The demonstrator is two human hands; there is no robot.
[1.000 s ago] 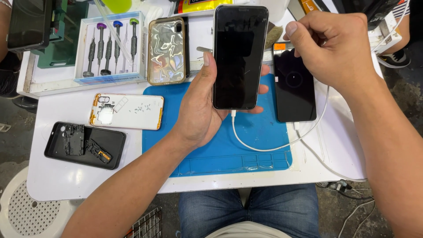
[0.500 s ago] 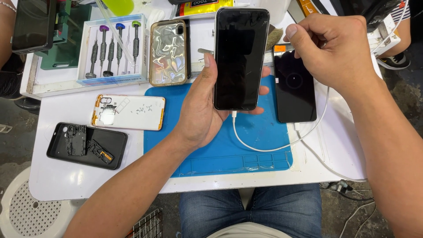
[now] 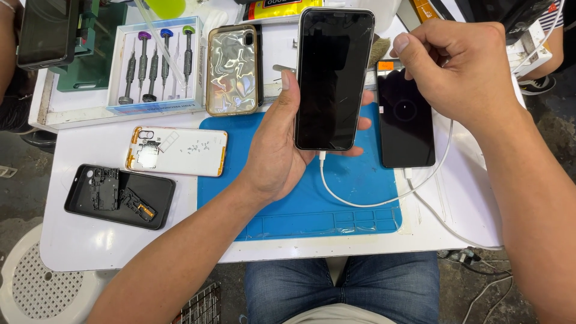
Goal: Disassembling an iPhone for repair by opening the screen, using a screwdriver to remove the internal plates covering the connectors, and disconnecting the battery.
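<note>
Left hand [image 3: 282, 156]: gripped a black phone [image 3: 332, 78] upright by its edges, dark glass toward the person, above the blue mat [image 3: 300, 210].
Cable [image 3: 384, 195]: white, thin, plugged into the held phone's bottom and looping across the mat.
Right hand [image 3: 459, 72]: closed in a pinch; what it pinched could not be told.
Second phone [image 3: 407, 117]: flat on the mat's right side, glossy black.
Left of the mat: a white back panel [image 3: 177, 151], a black gutted housing [image 3: 120, 195], a crinkled metallic case [image 3: 233, 69].
Screwdrivers [image 3: 159, 63]: racked upright in a tray, handy for reach.

Your white table [image 3: 90, 240] carries the blue mat [image 3: 312, 204] under your left hand [image 3: 276, 162]; white back panel [image 3: 177, 151] and black housing [image 3: 120, 196] sit left of it.
</note>
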